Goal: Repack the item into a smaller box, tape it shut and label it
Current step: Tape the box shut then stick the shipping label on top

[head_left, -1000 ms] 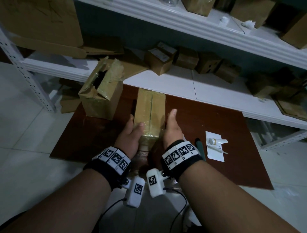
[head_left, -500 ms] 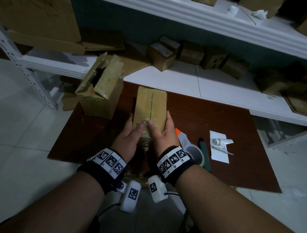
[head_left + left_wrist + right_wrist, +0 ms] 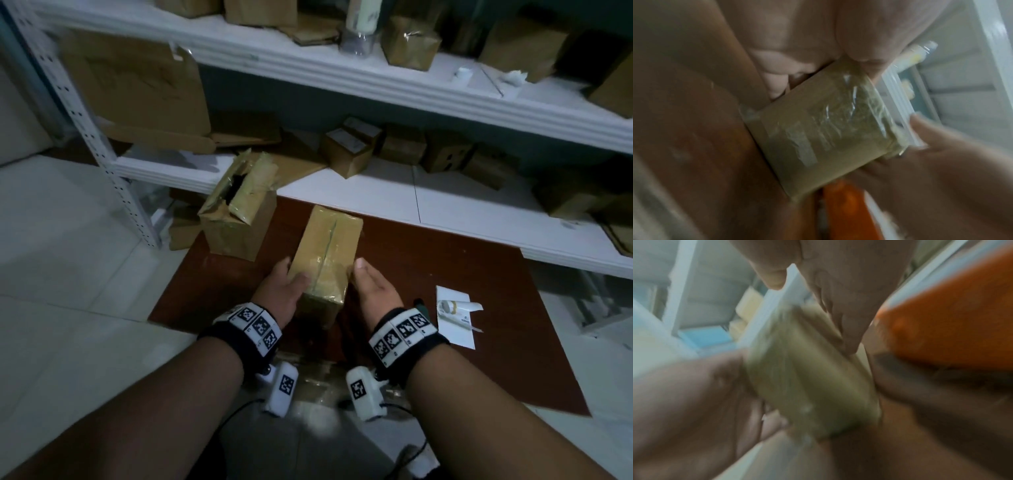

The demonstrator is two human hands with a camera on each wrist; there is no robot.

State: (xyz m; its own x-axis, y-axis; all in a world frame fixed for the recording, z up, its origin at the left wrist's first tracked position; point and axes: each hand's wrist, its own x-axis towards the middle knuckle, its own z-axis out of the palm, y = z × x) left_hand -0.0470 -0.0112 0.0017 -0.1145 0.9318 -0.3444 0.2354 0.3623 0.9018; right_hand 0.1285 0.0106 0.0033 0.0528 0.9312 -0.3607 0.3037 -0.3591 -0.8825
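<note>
A small taped cardboard box is lying lengthwise at the middle of a dark brown board, with clear tape running along its top seam and wrinkling over its near end. The left hand is gripping the box's near left corner, the thumb lying on the top face and the fingers going down the left side. The right hand is standing just beside the near right corner with its fingers straight; whether it is touching the cardboard cannot be told from the head view. In the blurred left wrist view, the taped end face is showing between the two hands, and an orange object is lying on the board beside it. A larger cardboard box, its taped flaps torn open, is standing at the board's far left corner. A white sheet of paper carrying a small roll is lying near the right wrist. Behind the board, white shelving is holding several more cardboard boxes.
</note>
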